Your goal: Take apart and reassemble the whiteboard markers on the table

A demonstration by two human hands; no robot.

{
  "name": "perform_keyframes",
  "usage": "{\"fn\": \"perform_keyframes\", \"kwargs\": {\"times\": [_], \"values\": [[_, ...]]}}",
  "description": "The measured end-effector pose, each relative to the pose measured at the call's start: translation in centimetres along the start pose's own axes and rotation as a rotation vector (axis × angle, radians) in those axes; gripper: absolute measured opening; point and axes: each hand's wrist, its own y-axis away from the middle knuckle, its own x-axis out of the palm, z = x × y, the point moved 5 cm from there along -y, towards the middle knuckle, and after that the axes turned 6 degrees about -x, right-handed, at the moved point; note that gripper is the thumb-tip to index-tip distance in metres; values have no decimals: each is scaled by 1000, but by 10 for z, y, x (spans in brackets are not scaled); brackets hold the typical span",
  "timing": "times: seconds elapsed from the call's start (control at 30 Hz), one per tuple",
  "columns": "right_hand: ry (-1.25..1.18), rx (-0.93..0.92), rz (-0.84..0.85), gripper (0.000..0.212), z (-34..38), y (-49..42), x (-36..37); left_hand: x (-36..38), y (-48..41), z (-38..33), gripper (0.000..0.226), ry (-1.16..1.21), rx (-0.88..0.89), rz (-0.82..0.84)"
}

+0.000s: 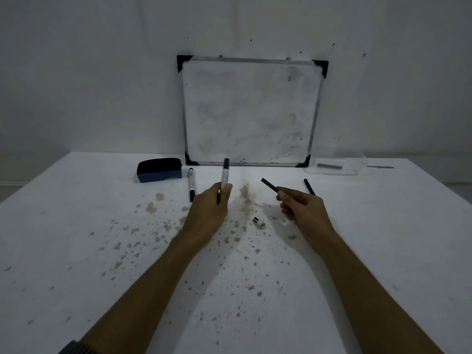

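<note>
Your left hand [208, 208] grips a marker barrel [225, 175] near its lower end and holds it upright above the table [76, 200], dark cap on top. That keeps the tip covered, and the rear end, hidden in your palm, is probably the open one. Your right hand [304, 208] pinches a dark ink core [269, 185] by one end. Its free end angles up and toward the barrel, well apart from it, which suits feeding it in. The small end plug [258, 222] lies on the table between your hands, near the right one, likely parked there for easy reach once the core is seated.

A second marker [191, 183] lies whole just beside the eraser [159, 169], left of your left hand. Another core [309, 186] lies behind your right hand. A clear tray [355, 164] beside the whiteboard [251, 111] holds one more dark stick [329, 166].

You will probably need to turn the barrel to bring its open end round to the core.
</note>
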Motion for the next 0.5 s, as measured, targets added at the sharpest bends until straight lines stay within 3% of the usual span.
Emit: {"fn": "perform_keyframes", "kwargs": {"times": [0.13,0.27,0.37,0.5], "values": [[214,-112,-18,23,-1,1,5,11,0,7,37,-360,187,-54],[504,-256,-59,18,1,7,12,17,-4,17,31,-523,214,-53],[507,-293,-116,16,2,8,9,20,-4,21,31,-553,201,-44],[398,-204,-169,18,4,9,1,16,-2,14,35,-595,164,-75]]}}
